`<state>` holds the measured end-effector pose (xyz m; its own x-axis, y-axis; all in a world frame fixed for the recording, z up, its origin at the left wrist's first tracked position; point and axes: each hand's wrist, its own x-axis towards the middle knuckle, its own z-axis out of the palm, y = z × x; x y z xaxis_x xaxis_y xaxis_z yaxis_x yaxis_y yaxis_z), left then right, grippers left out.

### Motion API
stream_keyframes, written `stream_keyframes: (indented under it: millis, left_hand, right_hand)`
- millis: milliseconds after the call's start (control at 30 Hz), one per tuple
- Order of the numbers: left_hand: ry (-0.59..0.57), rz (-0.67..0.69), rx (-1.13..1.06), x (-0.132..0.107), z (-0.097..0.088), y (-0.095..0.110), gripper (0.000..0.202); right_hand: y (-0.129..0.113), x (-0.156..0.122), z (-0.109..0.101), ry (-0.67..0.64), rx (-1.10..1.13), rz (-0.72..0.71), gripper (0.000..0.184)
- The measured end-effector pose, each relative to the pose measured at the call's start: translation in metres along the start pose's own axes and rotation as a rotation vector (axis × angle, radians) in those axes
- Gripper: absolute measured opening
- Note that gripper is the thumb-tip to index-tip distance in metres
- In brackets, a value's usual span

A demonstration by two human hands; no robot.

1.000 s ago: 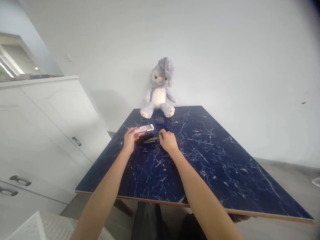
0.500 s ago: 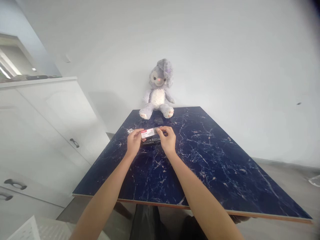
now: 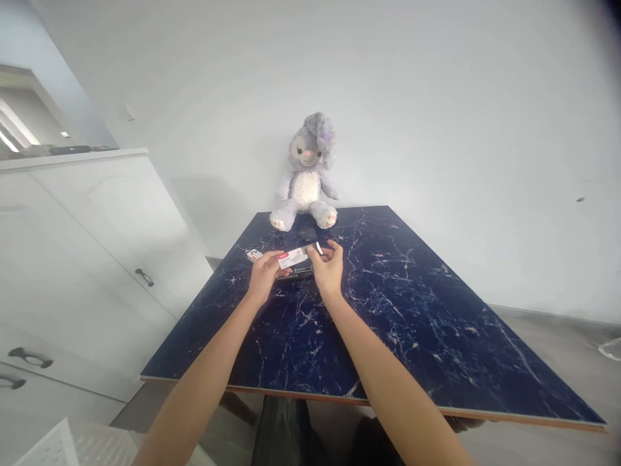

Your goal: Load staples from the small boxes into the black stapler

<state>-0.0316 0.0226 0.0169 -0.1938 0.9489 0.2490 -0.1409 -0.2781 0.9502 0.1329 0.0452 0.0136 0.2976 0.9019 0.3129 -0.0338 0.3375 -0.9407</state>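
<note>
My left hand point(image 3: 264, 275) holds a small red-and-white box point(image 3: 292, 257) just above the dark blue marble table point(image 3: 388, 304). My right hand point(image 3: 327, 266) pinches the box's right end, where a small white flap point(image 3: 319, 248) sticks up. A black stapler-like object point(image 3: 294, 274) lies on the table directly under the box, between both hands. A tiny white item point(image 3: 253, 255) rests on the table left of my left hand.
A grey plush bunny point(image 3: 306, 173) sits at the table's far edge against the white wall. White cabinets with dark handles point(image 3: 144, 277) stand to the left. Something white point(image 3: 63, 446) lies at the bottom left near me.
My right hand left the black object on the table and came up to the box's right end. The box rose slightly and its end flap now stands open.
</note>
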Motion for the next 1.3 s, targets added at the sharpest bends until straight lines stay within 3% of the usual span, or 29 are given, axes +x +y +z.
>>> stream_keyframes:
  millis: [300,400,600,767,867,933,1000,1133,1200,1300]
  left_hand:
    - [-0.049,-0.045,-0.087,0.001,-0.003,0.004,0.040]
    - [-0.074,-0.028,-0.036,0.000,-0.002,0.003,0.044]
    - [-0.101,0.025,-0.018,-0.002,-0.003,0.005,0.047]
    - [-0.106,0.022,-0.001,-0.003,-0.003,0.007,0.048]
    - [-0.094,0.029,-0.004,-0.002,-0.002,0.006,0.049]
    - [-0.022,0.072,-0.001,0.003,-0.005,0.005,0.048]
    - [0.131,0.144,0.036,0.010,-0.014,0.004,0.045]
    - [0.476,0.193,0.390,0.026,-0.046,-0.001,0.037]
    - [0.528,0.128,0.670,0.030,-0.064,-0.002,0.030]
    - [0.517,0.103,0.850,0.029,-0.081,-0.001,0.017]
  right_hand:
    - [-0.007,-0.001,-0.004,-0.065,-0.068,-0.068,0.032]
    - [-0.006,-0.002,-0.004,-0.087,-0.092,-0.084,0.031]
    - [-0.005,0.000,-0.006,-0.376,-0.056,-0.138,0.029]
    - [-0.002,0.001,-0.006,-0.303,-0.072,-0.146,0.033]
    - [0.002,0.001,-0.003,-0.338,-0.008,-0.114,0.043]
    - [0.006,0.002,-0.002,-0.377,0.012,-0.100,0.043]
    - [0.012,0.004,-0.003,-0.354,-0.083,-0.090,0.042]
    - [0.026,0.007,-0.009,-0.253,-0.541,-0.031,0.040]
    - [0.030,0.007,-0.011,-0.279,-0.705,-0.012,0.042]
    - [0.027,0.004,-0.010,-0.340,-0.835,-0.036,0.043]
